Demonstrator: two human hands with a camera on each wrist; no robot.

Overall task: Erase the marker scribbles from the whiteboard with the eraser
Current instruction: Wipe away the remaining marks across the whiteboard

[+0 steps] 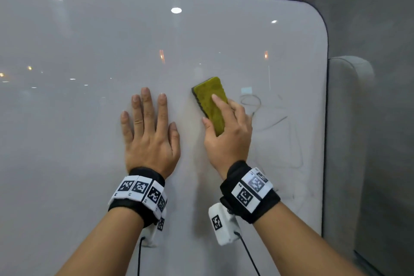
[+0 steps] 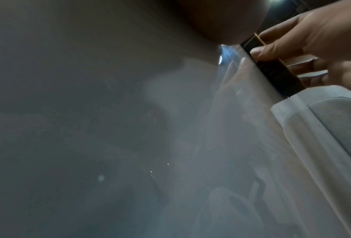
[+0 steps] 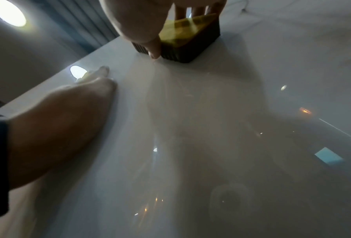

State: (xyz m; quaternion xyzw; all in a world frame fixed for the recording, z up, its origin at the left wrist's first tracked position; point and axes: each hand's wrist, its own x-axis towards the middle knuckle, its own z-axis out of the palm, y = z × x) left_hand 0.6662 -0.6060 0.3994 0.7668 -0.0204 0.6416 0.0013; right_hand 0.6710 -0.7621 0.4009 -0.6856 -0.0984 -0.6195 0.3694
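Note:
The whiteboard (image 1: 89, 119) fills the head view. My right hand (image 1: 226, 127) grips a yellow-green eraser (image 1: 210, 96) with a dark felt base, held flat against the board near its middle. Faint grey scribbles (image 1: 251, 101) lie just right of the eraser, with thinner lines (image 1: 291, 141) trailing down toward the board's right edge. My left hand (image 1: 149, 130) lies flat on the board to the eraser's left, fingers straight and spread. The right wrist view shows the eraser (image 3: 189, 38) pinched between thumb and fingers. In the left wrist view its dark side (image 2: 272, 69) touches the board.
The board's rounded right edge (image 1: 326, 119) meets a grey wall (image 1: 380, 29). A white padded piece (image 1: 349, 119) stands beside that edge. Ceiling lights reflect in the glossy surface. Both wrists wear black bands with white marker tags and cabled cameras.

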